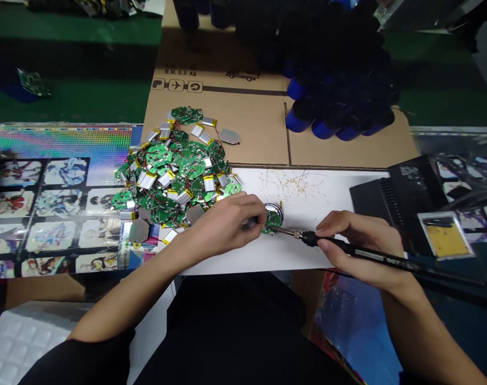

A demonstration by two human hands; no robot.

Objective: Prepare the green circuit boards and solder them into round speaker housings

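Note:
My right hand (358,243) is wrapped round a black soldering iron (364,252), whose metal tip reaches left onto a green circuit board (272,220). That board lies on the white work surface, with a round dark-rimmed part at its back edge. At the board's left side is my left hand (243,216), its fingers pinched together. Something small and dark shows at those fingertips, too hidden to name. Just beyond the left hand a heap of green circuit boards (177,158) with small silver battery packs (146,180) and thin red wires spreads out.
Behind lies a flat cardboard sheet (227,117) with many dark blue cylinders (299,115) standing on it. To the right are a black box-like unit (396,206) and a small tray of yellow sponge (446,238). Wire clippings (299,184) litter the white surface (227,262).

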